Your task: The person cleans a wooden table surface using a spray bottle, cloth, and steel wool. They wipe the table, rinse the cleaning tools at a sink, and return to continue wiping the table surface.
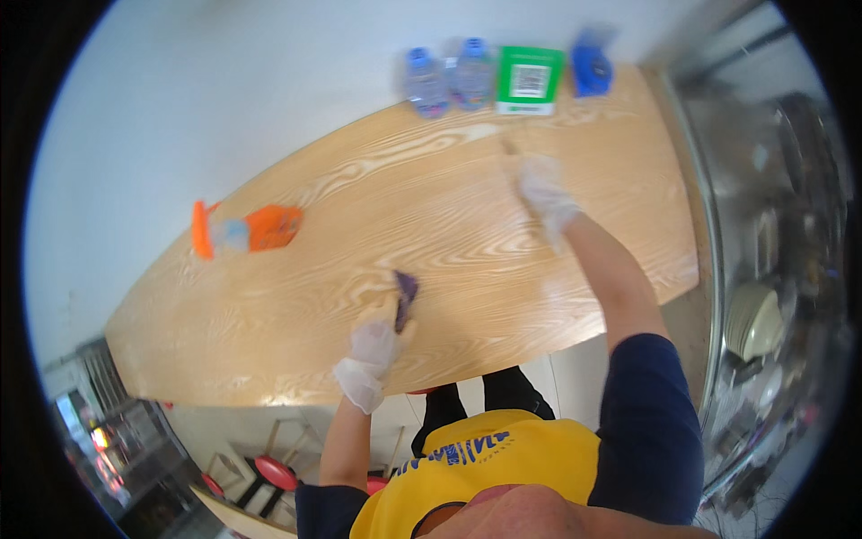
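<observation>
In a translucent glove, my left hand (377, 337) grips a dark purple cloth (406, 296) low over the near part of a light wood-grain tabletop (303, 323). My right hand (544, 188), also gloved, is stretched out over the right part of the same tabletop. Motion blurs its fingers, so I cannot tell whether they hold anything. Just beyond that hand, at the wall, stands a green sign (529, 81) bearing a printed code. An orange spray bottle (269, 229) appears to lie on its side toward the left of the tabletop.
Two clear plastic bottles (425, 84) with blue caps stand by the wall, left of the sign. A blue object (592, 69) sits right of it. Beyond the right edge, a stack of pale plates (751, 320) rests on shelving. Red-seated stools (276, 473) stand at lower left.
</observation>
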### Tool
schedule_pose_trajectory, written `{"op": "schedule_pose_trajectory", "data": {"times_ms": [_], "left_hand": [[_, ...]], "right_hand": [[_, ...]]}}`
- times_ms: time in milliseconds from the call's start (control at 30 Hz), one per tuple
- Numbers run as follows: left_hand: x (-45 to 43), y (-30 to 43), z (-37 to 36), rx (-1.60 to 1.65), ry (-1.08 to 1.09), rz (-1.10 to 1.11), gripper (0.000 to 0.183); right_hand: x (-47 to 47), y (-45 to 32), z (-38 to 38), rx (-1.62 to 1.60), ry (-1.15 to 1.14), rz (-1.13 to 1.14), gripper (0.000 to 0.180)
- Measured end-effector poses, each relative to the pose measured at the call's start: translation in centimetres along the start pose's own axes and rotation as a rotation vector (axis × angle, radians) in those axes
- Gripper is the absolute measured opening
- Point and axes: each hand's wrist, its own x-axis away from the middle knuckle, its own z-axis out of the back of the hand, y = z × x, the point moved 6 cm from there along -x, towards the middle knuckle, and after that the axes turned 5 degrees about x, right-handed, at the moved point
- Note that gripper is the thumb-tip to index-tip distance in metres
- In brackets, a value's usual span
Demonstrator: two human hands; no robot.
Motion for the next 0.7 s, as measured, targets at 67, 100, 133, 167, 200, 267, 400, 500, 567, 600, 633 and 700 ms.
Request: {"op": "schedule_pose_trajectory", "data": {"times_ms": [67, 100, 133, 167, 200, 267, 400, 500, 567, 600, 633, 700], "left_hand": [[1.1, -1.7, 1.2, 0.122, 0.018, -0.043, 0.043], [1.6, -2.6, 2.0, 0.191, 0.045, -0.053, 0.047], [2.0, -3.4, 3.1, 0.248, 0.088, -0.082, 0.051], [2.1, -5.6, 4.2, 0.379, 0.116, 0.096, 0.055], [2.0, -7.9, 5.7, 0.503, 0.155, 0.24, 0.059], [1.6, -10.9, 8.5, 0.832, 0.387, 0.446, 0.066], [-1.6, -12.8, 16.0, 0.718, 0.813, 0.239, 0.073], [-5.1, -13.9, 18.5, 0.923, 0.71, 0.009, 0.06], [-6.9, -14.7, 19.4, 0.985, 0.651, -0.094, 0.044], [-7.6, -15.2, 19.7, 1.012, 0.639, -0.097, 0.034], [-8.3, -15.7, 19.8, 1.028, 0.622, -0.097, 0.025], [-9.4, -16.6, 20.1, 1.072, 0.627, -0.016, 0.022]], "right_hand": [[1.0, 3.4, -0.7, -0.053, 0.017, -0.363, 0.045], [2.1, 2.3, 1.8, 0.077, 0.545, -0.321, 0.041], [4.4, -0.5, 3.3, 0.19, 1.06, -0.246, 0.038], [4.0, -2.4, 2.3, -0.02, 0.967, -0.238, 0.038], [3.5, -5.0, 1.5, -0.215, 0.865, -0.239, 0.039], [1.3, -10.0, -3.3, -0.303, 0.036, -0.474, 0.038], [0.3, -20.1, -0.4, -0.2, 0.598, 0.574, 0.029], [-2.4, -11.7, -2.9, -0.102, 0.293, -0.007, 0.027], [-0.9, -2.4, -3.1, -0.067, 0.209, -0.497, 0.026], [0.3, 0.6, -2.4, -0.011, 0.284, -0.74, 0.027], [1.0, 1.5, -0.3, 0.127, 0.511, -0.78, 0.027], [3.3, -0.2, 2.7, 0.376, 0.921, -1.02, 0.028]]}}
